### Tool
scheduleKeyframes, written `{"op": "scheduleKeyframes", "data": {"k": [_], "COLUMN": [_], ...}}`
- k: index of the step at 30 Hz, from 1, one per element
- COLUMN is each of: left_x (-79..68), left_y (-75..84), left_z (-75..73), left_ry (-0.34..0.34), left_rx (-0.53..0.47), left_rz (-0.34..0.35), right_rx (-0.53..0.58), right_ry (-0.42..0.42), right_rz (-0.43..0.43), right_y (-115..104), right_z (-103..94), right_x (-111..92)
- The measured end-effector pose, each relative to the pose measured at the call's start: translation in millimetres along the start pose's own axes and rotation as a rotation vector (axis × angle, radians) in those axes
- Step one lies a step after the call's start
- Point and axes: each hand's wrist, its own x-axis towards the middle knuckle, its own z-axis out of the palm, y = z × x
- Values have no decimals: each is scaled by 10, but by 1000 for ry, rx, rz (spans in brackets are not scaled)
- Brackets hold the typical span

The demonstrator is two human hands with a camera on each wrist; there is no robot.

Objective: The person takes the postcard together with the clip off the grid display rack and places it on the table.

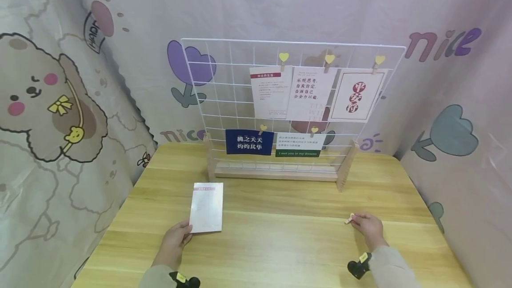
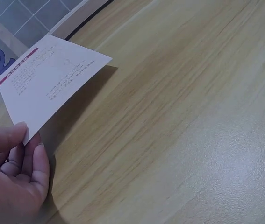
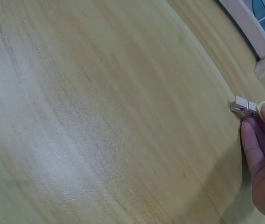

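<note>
A white card (image 1: pixel 206 208) with a red strip near its top is pinched at its lower left corner by my left hand (image 1: pixel 173 242). In the left wrist view the card (image 2: pixel 53 79) tilts up off the tabletop, thumb on its printed face. My right hand (image 1: pixel 370 228) pinches a small wooden clothespin (image 1: pixel 349 219) above the table's right side. Seen from the right wrist, the clothespin (image 3: pixel 244 106) points away from the fingers, its yellow end by the thumb. Beyond both hands stands a white wire grid (image 1: pixel 236 101) on a wooden base (image 1: pixel 276 173).
Heart clothespins hold three cards on the grid's upper part, including a red-lettered card (image 1: pixel 358 95). Lower down hang a blue card (image 1: pixel 250 142) and a green-and-white card (image 1: pixel 299 145). The wooden table (image 1: pixel 280 248) extends toward me; a printed curtain (image 1: pixel 320 8) hangs behind.
</note>
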Motion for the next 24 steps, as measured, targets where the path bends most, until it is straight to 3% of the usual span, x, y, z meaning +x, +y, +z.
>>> {"op": "scheduleKeyframes", "data": {"k": [12, 24], "left_x": [37, 85], "left_y": [-15, -6], "left_z": [2, 29], "left_ry": [28, 105], "left_rx": [-8, 89], "left_rz": [0, -16], "right_rx": [16, 10], "right_ry": [39, 70], "right_rz": [16, 43], "right_y": [-4, 1], "right_z": [6, 37], "right_x": [-5, 13]}}
